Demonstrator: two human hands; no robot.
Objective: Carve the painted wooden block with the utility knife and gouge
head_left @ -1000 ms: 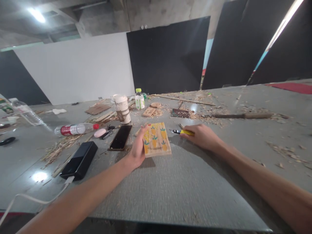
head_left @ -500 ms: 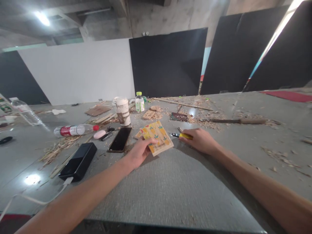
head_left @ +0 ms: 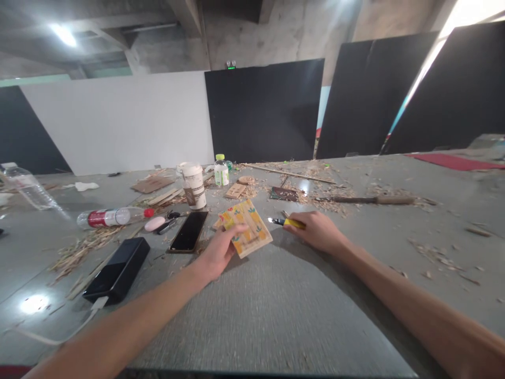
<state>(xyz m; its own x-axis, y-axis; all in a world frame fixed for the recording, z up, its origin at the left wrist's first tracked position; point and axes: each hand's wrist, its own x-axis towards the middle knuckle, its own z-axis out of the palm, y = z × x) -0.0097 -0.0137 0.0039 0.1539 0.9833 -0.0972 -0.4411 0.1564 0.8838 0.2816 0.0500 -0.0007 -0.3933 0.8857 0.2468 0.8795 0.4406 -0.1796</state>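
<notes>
My left hand (head_left: 220, 249) is closed on the near left edge of a wooden board (head_left: 252, 234) painted with yellow and green shapes, its thumb lying on the top face. The board is tilted toward me above the grey table (head_left: 268, 321). To its right, my right hand (head_left: 315, 229) grips a yellow-handled knife (head_left: 294, 223). The knife's dark front end points left at the board, with a small gap between them. A thin piece (head_left: 284, 214) shows just beyond the knife; I cannot make out what it is.
Left of the board lie a phone (head_left: 189, 231), a black power bank (head_left: 117, 271) with a white cable, and a red-capped bottle (head_left: 114, 217). Behind stand a paper cup (head_left: 193, 187) and a small bottle (head_left: 221, 171). A long tool (head_left: 374, 200) lies right among wood shavings.
The view has shifted slightly, so most things appear lower and further left. Both hands keep their holds on the board and the knife.
</notes>
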